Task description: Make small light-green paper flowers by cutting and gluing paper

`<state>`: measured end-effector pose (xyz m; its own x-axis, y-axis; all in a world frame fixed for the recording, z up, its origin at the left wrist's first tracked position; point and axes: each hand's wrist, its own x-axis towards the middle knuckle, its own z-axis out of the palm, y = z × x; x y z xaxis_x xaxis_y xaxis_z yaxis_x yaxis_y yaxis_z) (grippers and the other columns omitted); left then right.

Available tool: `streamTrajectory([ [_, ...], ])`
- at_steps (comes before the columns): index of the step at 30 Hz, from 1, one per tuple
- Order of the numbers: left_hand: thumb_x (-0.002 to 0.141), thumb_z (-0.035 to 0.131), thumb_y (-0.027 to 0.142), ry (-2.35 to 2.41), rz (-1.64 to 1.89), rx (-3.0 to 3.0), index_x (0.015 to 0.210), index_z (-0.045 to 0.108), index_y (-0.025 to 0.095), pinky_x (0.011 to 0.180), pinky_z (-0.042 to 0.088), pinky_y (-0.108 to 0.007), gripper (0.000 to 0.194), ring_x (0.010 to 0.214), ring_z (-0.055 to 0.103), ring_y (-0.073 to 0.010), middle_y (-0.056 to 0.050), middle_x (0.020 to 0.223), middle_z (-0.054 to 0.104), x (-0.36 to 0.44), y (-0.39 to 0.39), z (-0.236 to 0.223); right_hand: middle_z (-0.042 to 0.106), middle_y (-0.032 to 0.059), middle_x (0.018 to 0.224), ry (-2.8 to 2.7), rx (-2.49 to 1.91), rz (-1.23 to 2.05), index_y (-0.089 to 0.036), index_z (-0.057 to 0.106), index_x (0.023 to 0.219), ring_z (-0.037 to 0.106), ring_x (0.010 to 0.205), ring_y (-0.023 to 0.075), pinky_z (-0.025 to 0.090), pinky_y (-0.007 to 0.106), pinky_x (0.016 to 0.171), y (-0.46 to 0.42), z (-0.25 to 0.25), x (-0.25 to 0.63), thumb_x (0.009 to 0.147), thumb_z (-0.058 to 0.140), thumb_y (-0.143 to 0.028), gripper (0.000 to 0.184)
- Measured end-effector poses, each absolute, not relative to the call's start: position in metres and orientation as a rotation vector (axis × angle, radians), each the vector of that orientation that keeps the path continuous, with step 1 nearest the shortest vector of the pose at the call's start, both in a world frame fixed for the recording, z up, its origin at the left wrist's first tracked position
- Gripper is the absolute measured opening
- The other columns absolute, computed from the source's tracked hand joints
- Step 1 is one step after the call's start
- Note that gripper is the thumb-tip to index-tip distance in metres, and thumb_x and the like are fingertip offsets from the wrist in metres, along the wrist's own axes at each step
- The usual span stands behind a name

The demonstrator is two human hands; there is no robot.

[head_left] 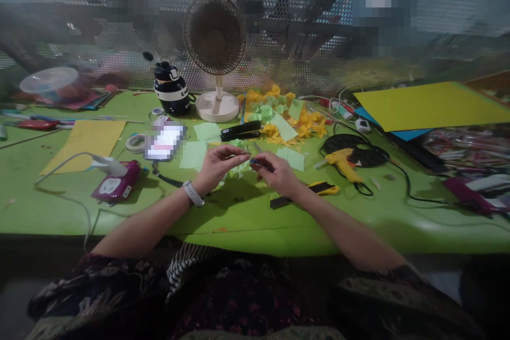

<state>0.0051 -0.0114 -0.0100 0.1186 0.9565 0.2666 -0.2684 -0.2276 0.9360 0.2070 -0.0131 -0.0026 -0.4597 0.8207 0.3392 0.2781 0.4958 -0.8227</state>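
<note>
Clock taken from the fingertips, twelve pointing away from the wearer. Nearest, a yellow-and-black cutter [323,188] lay toward four o'clock on the worktop [239,220], partly hidden by the right forearm [342,223]. I logged the right hand [281,171] with fingers pinched on a small dark-blue piece [253,161]. The left hand [218,167] stood just beside it at nine, fingertips drawn together; I could not tell whether they gripped anything. From those left fingertips the piece lay toward four; the right hand was nearer, in contact with it. Its long axis I could not resolve. Farther: black stapler [240,131] before twelve, yellow paper flowers [307,118] past one, fan [215,34] at eleven.
</note>
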Motion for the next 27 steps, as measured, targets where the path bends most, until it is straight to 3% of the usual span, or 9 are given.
streamTrajectory([
  [5, 0.069, 0.088, 0.037, 0.776, 1.395, 1.231, 0.081, 0.076, 0.018, 0.087, 0.060, -0.038, 0.026, 0.085, 0.075, -0.0187, -0.006, 0.088, 0.079, 0.0059, -0.0112, -0.0104, 0.067, 0.0064, 0.096, -1.954, -0.908, 0.970, -0.018, 0.062, 0.106, 0.065, 0.059, 0.0112, 0.055, 0.025, 0.050, -0.0102, -0.0069, 0.2079, 0.095, 0.058, -0.050, 0.033],
  [11, 0.069, 0.088, 0.036, 0.756, 1.358, 1.229, 0.083, 0.078, 0.019, 0.086, 0.061, -0.037, 0.024, 0.085, 0.075, -0.0179, -0.005, 0.088, 0.080, 0.0043, -0.0097, -0.0120, 0.065, 0.0078, 0.102, -1.999, -0.816, 0.920, -0.019, 0.065, 0.105, 0.066, 0.069, 0.0122, 0.052, 0.022, 0.050, -0.0076, -0.0068, 0.2078, 0.097, 0.054, -0.049, 0.033],
  [18, 0.064, 0.091, 0.037, 0.829, 1.456, 1.278, 0.071, 0.075, 0.017, 0.074, 0.062, -0.032, 0.026, 0.074, 0.073, -0.0162, -0.004, 0.079, 0.078, 0.0067, -0.0124, -0.0074, 0.069, 0.0063, 0.094, -2.020, -0.852, 0.866, -0.019, 0.064, 0.108, 0.065, 0.068, 0.0142, 0.058, 0.029, 0.062, -0.0117, -0.0057, 0.2070, 0.092, 0.064, -0.049, 0.034],
  [27, 0.069, 0.087, 0.037, 0.797, 1.473, 1.322, 0.081, 0.078, 0.018, 0.079, 0.063, -0.034, 0.024, 0.079, 0.075, -0.0174, -0.006, 0.085, 0.079, 0.0067, -0.0136, -0.0086, 0.065, 0.0041, 0.090, -2.002, -0.869, 0.888, -0.021, 0.061, 0.106, 0.064, 0.059, 0.0106, 0.055, 0.025, 0.056, -0.0095, -0.0083, 0.2082, 0.100, 0.045, -0.056, 0.040],
])
